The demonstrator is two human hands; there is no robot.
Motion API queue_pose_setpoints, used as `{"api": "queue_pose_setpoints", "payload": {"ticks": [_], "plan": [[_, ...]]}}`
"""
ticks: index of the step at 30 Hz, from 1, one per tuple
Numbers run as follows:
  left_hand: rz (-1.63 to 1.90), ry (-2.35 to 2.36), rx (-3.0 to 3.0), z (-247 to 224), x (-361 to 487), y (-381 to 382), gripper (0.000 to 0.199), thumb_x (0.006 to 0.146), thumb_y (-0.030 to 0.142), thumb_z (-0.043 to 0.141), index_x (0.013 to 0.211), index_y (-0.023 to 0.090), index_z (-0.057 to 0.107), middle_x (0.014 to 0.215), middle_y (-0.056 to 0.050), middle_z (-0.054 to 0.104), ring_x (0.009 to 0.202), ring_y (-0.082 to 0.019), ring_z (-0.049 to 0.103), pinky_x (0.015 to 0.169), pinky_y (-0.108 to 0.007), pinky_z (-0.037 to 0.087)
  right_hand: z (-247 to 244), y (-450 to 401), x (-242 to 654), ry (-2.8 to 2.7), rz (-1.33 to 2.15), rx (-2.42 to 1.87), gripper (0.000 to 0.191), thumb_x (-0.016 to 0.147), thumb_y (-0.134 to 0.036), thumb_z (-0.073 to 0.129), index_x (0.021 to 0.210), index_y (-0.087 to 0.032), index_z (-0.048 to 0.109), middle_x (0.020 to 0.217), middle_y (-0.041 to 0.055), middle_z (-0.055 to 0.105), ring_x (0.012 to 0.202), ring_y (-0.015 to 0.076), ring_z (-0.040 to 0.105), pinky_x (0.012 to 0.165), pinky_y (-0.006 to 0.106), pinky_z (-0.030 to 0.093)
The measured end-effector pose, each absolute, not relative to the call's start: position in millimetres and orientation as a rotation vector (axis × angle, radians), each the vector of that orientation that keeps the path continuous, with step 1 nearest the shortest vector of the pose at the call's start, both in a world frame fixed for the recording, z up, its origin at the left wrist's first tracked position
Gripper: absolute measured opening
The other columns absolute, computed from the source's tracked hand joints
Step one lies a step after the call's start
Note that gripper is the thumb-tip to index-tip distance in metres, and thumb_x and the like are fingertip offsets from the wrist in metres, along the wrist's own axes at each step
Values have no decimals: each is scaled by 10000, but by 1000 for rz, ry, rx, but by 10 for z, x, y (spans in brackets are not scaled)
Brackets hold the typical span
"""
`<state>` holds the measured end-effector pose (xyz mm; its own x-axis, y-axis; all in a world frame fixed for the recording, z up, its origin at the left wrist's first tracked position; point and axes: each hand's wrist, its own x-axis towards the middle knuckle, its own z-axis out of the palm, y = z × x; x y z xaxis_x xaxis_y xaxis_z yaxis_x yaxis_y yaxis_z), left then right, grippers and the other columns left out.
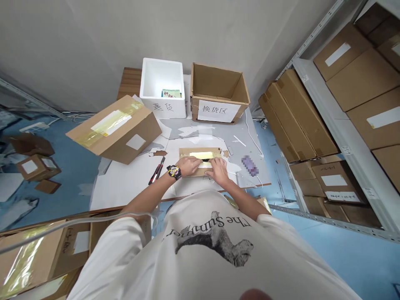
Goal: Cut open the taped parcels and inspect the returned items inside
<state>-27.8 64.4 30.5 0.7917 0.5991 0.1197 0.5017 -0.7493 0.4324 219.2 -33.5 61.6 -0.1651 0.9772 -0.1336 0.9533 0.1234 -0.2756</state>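
Where fingers (pixel 195 162) rest, small cardboard box (pixel 203 171), directly beneath them

Small carton (pixel 185 151): partly covered by left hand (pixel 189 166) and right hand (pixel 219 170); exact fingertip grip too small to tell. Purple object (pixel 250 165), table right: pixelated, identity undetermined. Green sheet (pixel 171 93): lower part hidden by foam box (pixel 170 110) front wall. Shelf carton (pixel 362 114): cut off by right edge. Shelf tag (pixel 371 193): print illegible. Taped carton (pixel 40 258), lower left: cut off by left edge.
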Motion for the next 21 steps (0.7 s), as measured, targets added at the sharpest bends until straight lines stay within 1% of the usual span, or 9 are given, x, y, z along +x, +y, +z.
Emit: {"api": "queue_pose_setpoints", "payload": {"ticks": [3, 5, 7, 9, 11, 13, 17, 19, 21], "plan": [[385, 791, 2535, 438, -282, 779, 417, 1153, 330, 500, 1369, 238, 844, 1467, -132, 828, 1376, -283, 777, 1212, -440, 599, 677, -484, 2205, -2405, 330, -1874, 269, 1203, -279, 587, 1404, -193, 745, 1342, 165, 744, 1294, 344, 609, 1205, 482, 395], [308, 841, 2434, 486, -280, 918, 443, 1155, 395, 508, 1416, 245, 834, 1518, -101, 815, 1402, -274, 770, 1247, -422, 582, 695, -622, 2240, -2523, 307, -1783, 299, 1210, -186, 496, 1331, -218, 767, 1244, 143, 762, 1205, 321, 626, 1174, 465, 399], [174, 871, 2381, 477, -253, 1050, 456, 1110, 418, 581, 1461, 251, 821, 1549, -93, 801, 1411, -280, 767, 1252, -410, 577, 703, -754, 2291, -2632, 364, -1676, 288, 1215, -196, 499, 1262, -235, 780, 1226, 134, 766, 1167, 312, 630, 1124, 447, 423], [29, 851, 2413, 420, -201, 1130, 442, 1030, 396, 676, 1411, 250, 845, 1574, -114, 784, 1440, -310, 750, 1260, -428, 569, 711, -820, 2336, -2677, 503, -1569, 249, 1232, -308, 549, 1208, -234, 785, 1277, 133, 765, 1175, 308, 637, 1069, 425, 461], [-145, 814, 2471, 358, -133, 1140, 344, 969, 374, 738, 1248, 250, 896, 1455, -143, 833, 1400, -349, 766, 1232, -463, 582, 720, -766, 2351, -2630, 676, -1494, 323, 1258, -402, 520, 1204, -223, 784, 1308, 127, 767, 1192, 294, 655, 1059, 404, 492], [-350, 805, 2509, 339, -71, 1102, 243, 954, 391, 764, 1072, 246, 919, 1238, -169, 881, 1273, -378, 811, 1149, -489, 615, 718, -578, 2321, -2558, 806, -1462, 387, 1283, -387, 434, 1271, -208, 777, 1317, 126, 778, 1220, 275, 679, 1099, 391, 505], [-462, 756, 2643, 513, -53, 1038, 308, 1037, 460, 699, 966, 260, 921, 1083, -169, 888, 1167, -347, 825, 1150, -474, 575, 656, -26, 2169, -2710, 820, -1608, 383, 1245, -357, 500, 1446, -161, 760, 1394, 179, 809, 1325, 322, 694, 1224, 479, 481], [-422, 753, 2707, 666, -130, 1047, 319, 1054, 481, 689, 961, 274, 913, 1057, -153, 887, 1179, -330, 815, 1184, -465, 534, 623, 185, 2093, -2915, 713, -1707, 377, 1189, -403, 605, 1388, -161, 814, 1318, 183, 845, 1358, 368, 678, 1344, 607, 371], [-465, 844, 2712, 798, -271, 1065, 273, 1023, 464, 728, 1014, 259, 907, 1057, -161, 879, 1178, -347, 807, 1141, -474, 540, 616, 296, 2043, -3089, 572, -1658, 362, 1131, -438, 678, 1309, -185, 866, 1228, 166, 863, 1389, 392, 638, 1434, 684, 193]]}}
